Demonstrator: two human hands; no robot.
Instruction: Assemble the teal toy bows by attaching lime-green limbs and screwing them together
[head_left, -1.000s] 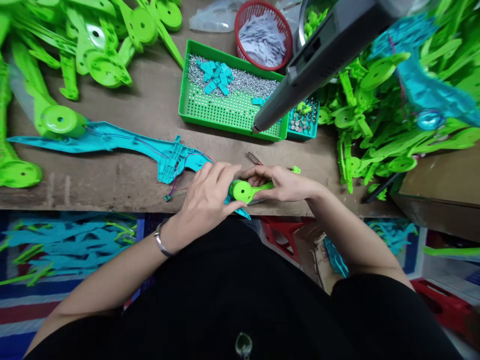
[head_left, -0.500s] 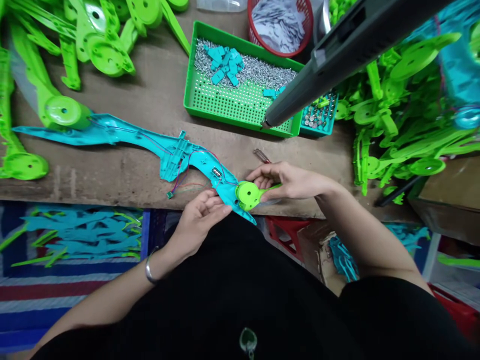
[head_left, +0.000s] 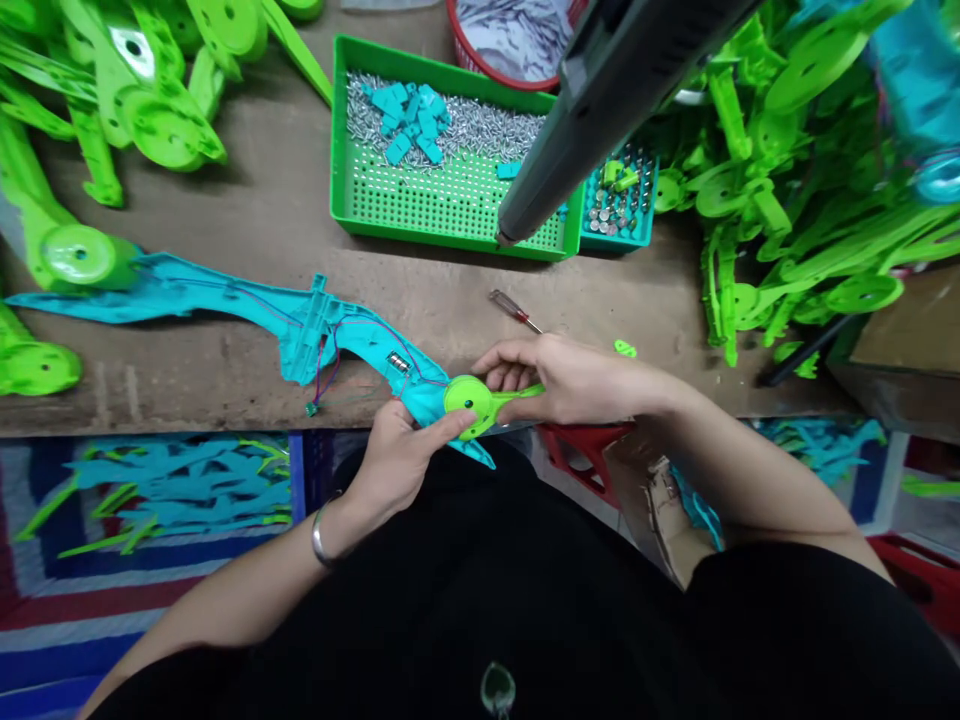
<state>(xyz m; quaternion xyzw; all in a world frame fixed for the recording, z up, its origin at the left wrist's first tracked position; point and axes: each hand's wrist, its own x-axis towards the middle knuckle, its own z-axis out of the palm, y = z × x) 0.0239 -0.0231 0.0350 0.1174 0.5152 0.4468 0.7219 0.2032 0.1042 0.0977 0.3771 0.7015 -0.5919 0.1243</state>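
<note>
L hand pinches teal shell at table edge; R hand grips green disc part seated on shell end — screwdriver lies just beyond.

Both bare forearms reach in from six o'clock and converge. The left hand, a metal bangle on its wrist, curls with its thumb pointing toward two o'clock. The right hand lies palm-down, fingers pinched toward nine o'clock.
</note>
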